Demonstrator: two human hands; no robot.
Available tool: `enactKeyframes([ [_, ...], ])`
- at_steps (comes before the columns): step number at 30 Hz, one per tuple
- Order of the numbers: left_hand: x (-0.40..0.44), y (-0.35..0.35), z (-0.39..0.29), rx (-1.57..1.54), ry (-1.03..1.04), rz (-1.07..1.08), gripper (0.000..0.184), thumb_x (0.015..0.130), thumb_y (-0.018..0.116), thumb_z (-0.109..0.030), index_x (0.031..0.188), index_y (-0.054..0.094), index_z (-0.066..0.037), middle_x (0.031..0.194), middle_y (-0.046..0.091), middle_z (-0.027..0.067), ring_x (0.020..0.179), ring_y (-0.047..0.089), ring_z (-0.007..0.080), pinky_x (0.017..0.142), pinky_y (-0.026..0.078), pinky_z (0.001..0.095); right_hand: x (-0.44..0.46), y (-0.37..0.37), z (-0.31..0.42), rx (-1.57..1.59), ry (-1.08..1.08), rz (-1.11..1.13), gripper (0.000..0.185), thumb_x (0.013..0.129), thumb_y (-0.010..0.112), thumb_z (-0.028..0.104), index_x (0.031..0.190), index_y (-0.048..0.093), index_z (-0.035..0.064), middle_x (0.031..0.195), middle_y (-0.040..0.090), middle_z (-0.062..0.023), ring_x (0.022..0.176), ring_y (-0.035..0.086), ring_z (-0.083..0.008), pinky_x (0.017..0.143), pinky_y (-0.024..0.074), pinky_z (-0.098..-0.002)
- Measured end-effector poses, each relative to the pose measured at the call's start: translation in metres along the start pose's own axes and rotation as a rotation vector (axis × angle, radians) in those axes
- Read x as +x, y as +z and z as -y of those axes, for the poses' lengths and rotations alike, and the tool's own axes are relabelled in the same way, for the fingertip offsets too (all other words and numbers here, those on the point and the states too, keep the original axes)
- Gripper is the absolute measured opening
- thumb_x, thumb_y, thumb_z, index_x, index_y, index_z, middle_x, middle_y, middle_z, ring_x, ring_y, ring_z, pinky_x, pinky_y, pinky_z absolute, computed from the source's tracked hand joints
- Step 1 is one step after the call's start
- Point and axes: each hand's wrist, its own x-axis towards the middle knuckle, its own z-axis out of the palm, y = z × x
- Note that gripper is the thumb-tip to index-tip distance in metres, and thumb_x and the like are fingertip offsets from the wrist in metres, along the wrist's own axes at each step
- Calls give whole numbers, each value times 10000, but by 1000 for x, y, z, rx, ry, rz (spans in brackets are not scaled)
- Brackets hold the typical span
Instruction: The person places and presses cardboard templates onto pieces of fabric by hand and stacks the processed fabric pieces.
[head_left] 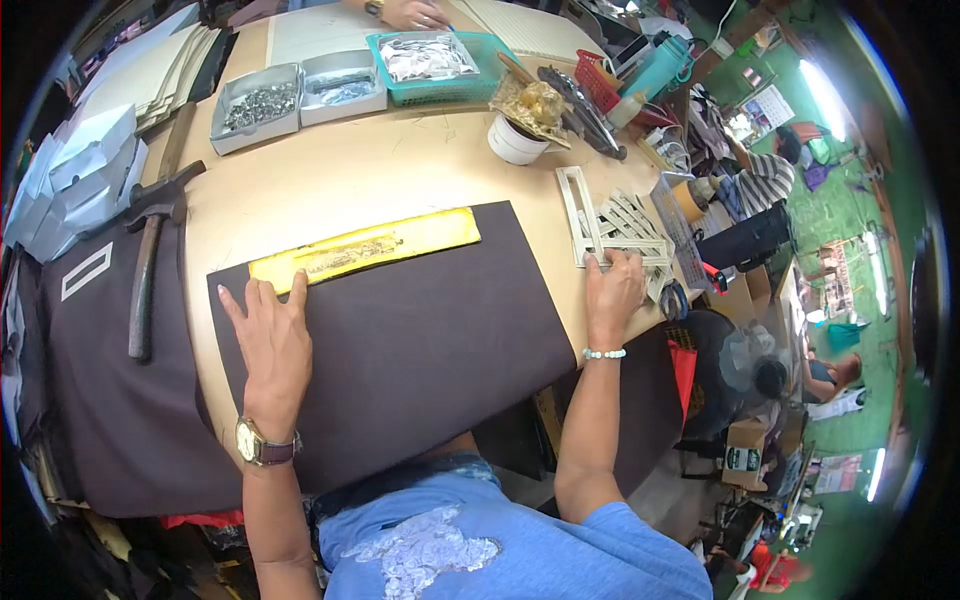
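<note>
My left hand lies with its fingers spread at the left end of a yellow strip, fingertips on its lower edge. The strip is worn, with a dark patch along its middle, and lies on a dark brown sheet of material. To the right, my right hand has its fingers closed on the near end of a cream rectangular frame. Several thin pale strips and frames lie in a pile against that hand.
A hammer rests on dark material at left, near a small white frame. Boxes of small metal parts, a teal basket and a white tub stand farther back. Another person's hand shows at the far edge.
</note>
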Motion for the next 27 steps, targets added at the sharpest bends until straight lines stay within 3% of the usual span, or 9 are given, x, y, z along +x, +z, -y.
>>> enactKeyframes([
  [5, 0, 3, -1, 5, 15, -37, 463, 820, 493, -2, 1261, 568, -122, 935, 499, 124, 1051, 491, 284, 1064, 230, 604, 6, -2, -1, 86, -14, -63, 195, 718, 750, 170, 803, 628, 44, 904, 586, -118, 898, 567, -316, 785, 438, -421],
  [11, 1, 1, 0, -9, 7, -22, 461, 819, 493, -5, 1258, 570, -123, 941, 501, 128, 1056, 489, 286, 1063, 236, 603, 17, 2, -11, 260, -33, 62, 188, 736, 721, 120, 798, 585, 6, 726, 613, -166, 715, 595, -365, 677, 450, -455],
  [14, 0, 1, 1, -10, 13, -32, 459, 820, 493, -6, 1255, 572, -125, 946, 504, 130, 1057, 492, 289, 1064, 237, 601, 18, 0, -12, 234, -42, 95, 163, 767, 680, 98, 813, 562, -4, 703, 622, -192, 696, 605, -388, 659, 451, -476],
  [20, 1, 9, 4, 23, 39, -115, 447, 790, 560, -35, 1226, 600, -128, 894, 515, 109, 1020, 500, 273, 1064, 233, 599, 28, -3, -20, 346, 20, 178, 176, 802, 633, 126, 821, 563, -34, 649, 612, -187, 627, 610, -338, 631, 468, -415],
  [23, 1, 5, 3, -14, 22, -69, 443, 792, 555, -34, 1223, 601, -125, 897, 519, 109, 1023, 501, 270, 1060, 240, 599, 34, 25, -56, 196, -452, 8, 185, 819, 605, 134, 807, 550, -43, 636, 597, -187, 597, 595, -315, 618, 467, -402],
  [27, 1, 3, 3, -15, 23, -56, 437, 806, 523, -21, 1225, 597, -120, 914, 521, 119, 1014, 507, 276, 1057, 250, 596, 31, 3, -38, 498, -71, 192, 176, 834, 571, 136, 811, 558, -38, 684, 607, -178, 590, 587, -269, 609, 462, -402],
])
